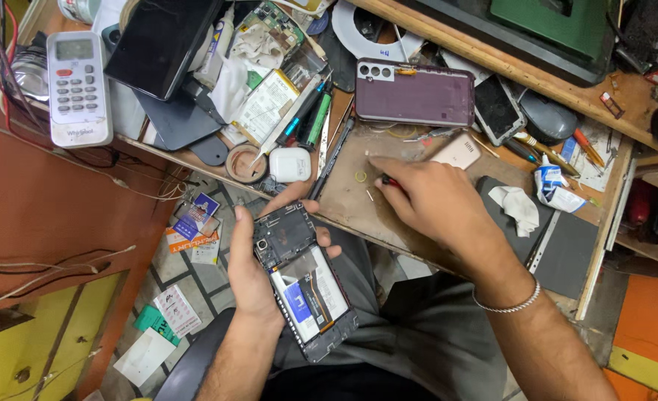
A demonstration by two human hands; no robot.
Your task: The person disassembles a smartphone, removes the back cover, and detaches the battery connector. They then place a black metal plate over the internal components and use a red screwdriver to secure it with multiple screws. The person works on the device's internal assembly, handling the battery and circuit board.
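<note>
Left hand (pixel 251 271): grips an opened phone (pixel 304 281), back cover off, battery showing, held over the lap | Right hand (pixel 425 199): fingers pinched on a small red-tipped tool (pixel 390 180), resting on the tabletop (pixel 344 197) | Nearby: purple phone back cover (pixel 414 93), white earbud case (pixel 290 164), remote control (pixel 78 87).

An opened smartphone (pixel 304 281), its back cover off and its dark circuit board, white battery and flex cable showing, is lying tilted in a palm above the lap.

White remote (pixel 79 87), purple phone cover (pixel 415 93)
</note>
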